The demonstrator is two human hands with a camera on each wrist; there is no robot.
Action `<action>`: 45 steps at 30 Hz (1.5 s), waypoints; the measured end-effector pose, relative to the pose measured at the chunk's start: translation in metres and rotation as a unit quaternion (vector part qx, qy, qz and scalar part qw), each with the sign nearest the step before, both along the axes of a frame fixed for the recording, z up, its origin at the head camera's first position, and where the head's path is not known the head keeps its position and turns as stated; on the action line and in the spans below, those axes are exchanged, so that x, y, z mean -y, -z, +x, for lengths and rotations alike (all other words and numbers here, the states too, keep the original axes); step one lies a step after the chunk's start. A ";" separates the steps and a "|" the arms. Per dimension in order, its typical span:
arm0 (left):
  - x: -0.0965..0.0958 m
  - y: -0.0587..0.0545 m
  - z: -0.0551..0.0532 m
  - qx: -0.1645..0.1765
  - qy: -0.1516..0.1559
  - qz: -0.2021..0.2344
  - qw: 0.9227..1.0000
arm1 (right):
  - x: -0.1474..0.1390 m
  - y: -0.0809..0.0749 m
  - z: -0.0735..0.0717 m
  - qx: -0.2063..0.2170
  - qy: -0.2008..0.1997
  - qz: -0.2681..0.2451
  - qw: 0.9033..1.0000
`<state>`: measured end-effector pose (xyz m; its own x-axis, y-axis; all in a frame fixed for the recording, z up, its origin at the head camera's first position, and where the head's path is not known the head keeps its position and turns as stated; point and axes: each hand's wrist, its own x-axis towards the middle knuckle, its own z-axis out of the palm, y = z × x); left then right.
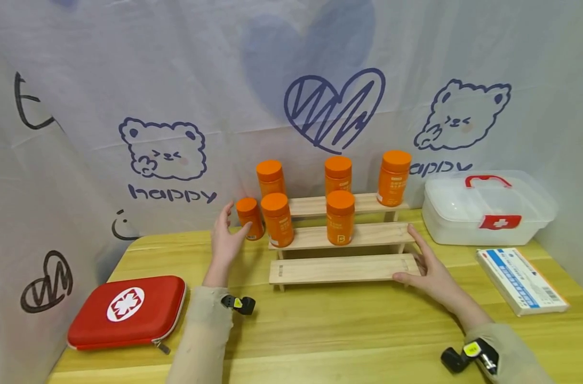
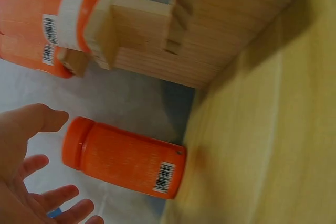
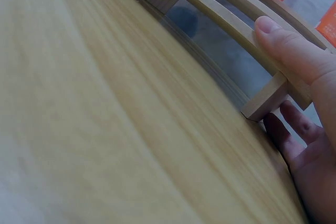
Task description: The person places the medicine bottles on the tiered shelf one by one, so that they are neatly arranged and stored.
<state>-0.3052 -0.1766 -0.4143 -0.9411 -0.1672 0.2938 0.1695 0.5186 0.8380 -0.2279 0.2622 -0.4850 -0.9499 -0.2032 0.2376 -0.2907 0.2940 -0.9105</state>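
Note:
An orange bottle (image 1: pixel 250 220) with an orange lid stands on the table left of a three-step wooden display rack (image 1: pixel 341 269). Beside that bottle is my left hand (image 1: pixel 226 242), thumb and fingers spread apart. The left wrist view shows a gap between this hand (image 2: pixel 31 166) and the lidded end of the bottle (image 2: pixel 128 156). My right hand (image 1: pixel 432 272) grips the rack's right end. In the right wrist view, the thumb lies on the lowest board (image 3: pixel 236 30) and the other fingers curl by its leg (image 3: pixel 266 98). Several more orange bottles (image 1: pixel 340 218) stand on the upper two steps.
On the left of the table (image 1: pixel 320 341) lies a red first-aid case (image 1: pixel 152 304). A translucent box (image 1: pixel 449 213) with a red handle stands at the back right, a white-and-blue carton (image 1: pixel 521 280) in front of it. A printed curtain (image 1: pixel 224 80) hangs behind.

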 end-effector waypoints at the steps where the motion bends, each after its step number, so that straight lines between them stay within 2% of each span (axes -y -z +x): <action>1: 0.000 0.001 0.000 0.002 0.000 -0.002 1.000 | 0.000 0.001 0.000 0.001 0.000 0.001 1.000; 5: 0.000 0.003 -0.002 0.008 -0.008 -0.018 1.000 | 0.003 0.003 0.003 0.009 -0.003 0.004 1.000; 11: -0.006 0.000 -0.014 0.014 -0.009 -0.055 0.998 | 0.005 0.004 0.006 0.005 0.003 -0.005 1.000; 15: -0.010 0.001 -0.019 0.022 -0.033 -0.066 0.997 | 0.006 0.005 0.005 0.002 0.001 -0.007 1.000; 20: -0.010 0.005 -0.017 0.022 -0.063 -0.065 0.996 | 0.006 0.004 0.005 0.000 0.001 -0.004 1.000; 27: -0.005 0.008 -0.003 -0.008 -0.067 -0.079 0.995 | 0.005 0.001 0.004 -0.003 0.004 -0.001 1.000; 31: -0.003 0.007 0.008 -0.018 -0.045 -0.083 0.995 | 0.003 0.000 0.003 -0.006 0.007 0.003 1.000; 37: 0.001 0.005 0.025 -0.022 -0.014 -0.054 0.998 | 0.002 -0.001 0.001 -0.010 0.006 0.004 1.000; 40: 0.003 -0.004 0.032 -0.041 0.001 -0.032 0.999 | 0.001 -0.002 0.000 -0.014 0.002 0.000 1.000; 45: 0.004 -0.030 0.043 -0.077 0.013 -0.020 0.997 | 0.001 -0.003 0.000 -0.013 0.004 0.002 1.000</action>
